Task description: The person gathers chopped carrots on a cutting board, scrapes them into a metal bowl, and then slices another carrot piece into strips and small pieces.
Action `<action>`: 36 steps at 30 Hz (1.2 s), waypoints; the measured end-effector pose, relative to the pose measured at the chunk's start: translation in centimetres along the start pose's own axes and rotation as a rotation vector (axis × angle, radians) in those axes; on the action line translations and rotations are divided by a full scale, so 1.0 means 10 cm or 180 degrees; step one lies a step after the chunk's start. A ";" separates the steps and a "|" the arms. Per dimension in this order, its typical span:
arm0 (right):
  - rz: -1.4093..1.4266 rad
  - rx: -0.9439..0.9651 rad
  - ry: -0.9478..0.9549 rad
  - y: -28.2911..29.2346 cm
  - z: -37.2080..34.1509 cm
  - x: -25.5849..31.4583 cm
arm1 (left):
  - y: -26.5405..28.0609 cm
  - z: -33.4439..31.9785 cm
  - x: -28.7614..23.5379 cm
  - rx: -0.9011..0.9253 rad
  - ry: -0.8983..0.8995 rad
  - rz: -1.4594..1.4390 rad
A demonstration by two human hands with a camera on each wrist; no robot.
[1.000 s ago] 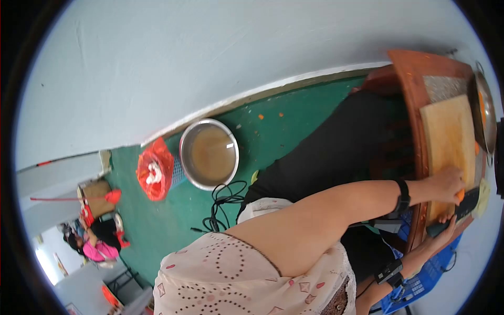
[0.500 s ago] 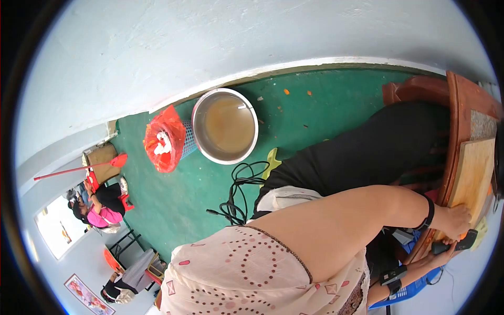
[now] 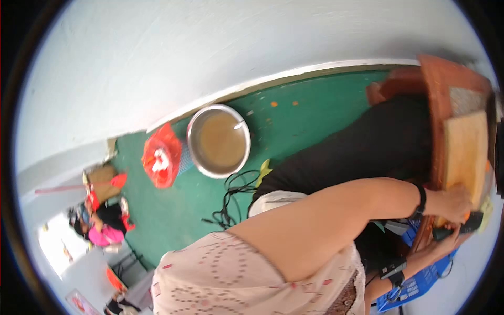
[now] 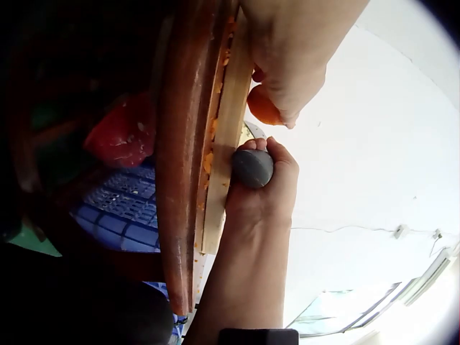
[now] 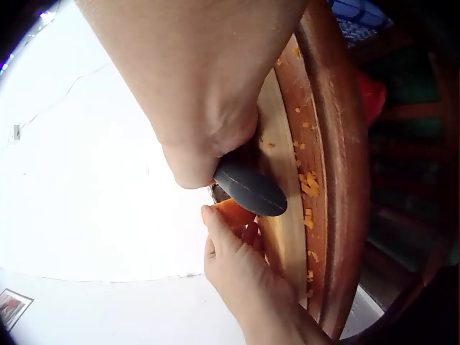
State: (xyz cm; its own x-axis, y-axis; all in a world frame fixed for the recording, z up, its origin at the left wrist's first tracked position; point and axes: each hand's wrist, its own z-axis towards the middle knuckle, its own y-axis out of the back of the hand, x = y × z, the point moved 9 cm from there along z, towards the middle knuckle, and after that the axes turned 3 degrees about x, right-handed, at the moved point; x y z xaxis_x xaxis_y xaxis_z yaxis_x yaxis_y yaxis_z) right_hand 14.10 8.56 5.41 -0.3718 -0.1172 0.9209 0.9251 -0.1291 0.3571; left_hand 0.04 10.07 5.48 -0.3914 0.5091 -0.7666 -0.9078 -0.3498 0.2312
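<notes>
My left hand is at the near end of a wooden cutting board, holding an orange piece of carrot between thumb and fingers. Beside it, my right hand grips the dark grey handle of a kitchen knife. The knife's black blade lies next to the carrot, past the left fingertips in the head view. From the right wrist, the handle's butt overlaps the carrot. Most of the blade is hidden behind the hands in both wrist views.
Orange scraps litter the wooden table edge along the board. Below stands a blue basket. On the green floor are a metal basin of cloudy water, a red-bagged bin and a black cable. Other people sit far back.
The head view swings one way and then partly back, shifting the whole scene. Both hands stay close together at the board's near end, still holding the carrot and the knife.
</notes>
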 end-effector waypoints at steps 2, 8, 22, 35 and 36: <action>-0.0128 -0.0031 0.0237 -0.25 -0.19 0.42 | 0.09 -0.02 -0.02 0.0025 -0.0012 -0.0178; 0.0174 -0.0670 -0.0150 -0.02 -0.24 0.14 | 0.26 -0.07 -0.19 0.0239 -0.0504 -0.0115; 0.1089 -0.0471 -0.0092 0.02 -0.37 -0.06 | 0.12 -0.10 -0.01 0.1497 -0.0133 0.0181; 0.1173 -0.0513 0.0087 0.04 -0.37 -0.09 | 0.13 -0.15 0.03 0.1487 -0.0167 0.0354; 0.1160 -0.0520 0.0015 0.06 -0.38 -0.10 | 0.13 -0.15 0.00 0.1523 -0.0041 0.0197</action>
State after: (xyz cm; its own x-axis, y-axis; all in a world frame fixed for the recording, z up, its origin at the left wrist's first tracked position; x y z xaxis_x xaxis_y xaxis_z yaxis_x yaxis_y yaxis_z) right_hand 14.68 4.89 4.14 -0.0223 -0.1887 0.9818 0.9722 -0.2332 -0.0228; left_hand -0.94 8.44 4.89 -0.4459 0.5096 -0.7358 -0.8489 0.0197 0.5281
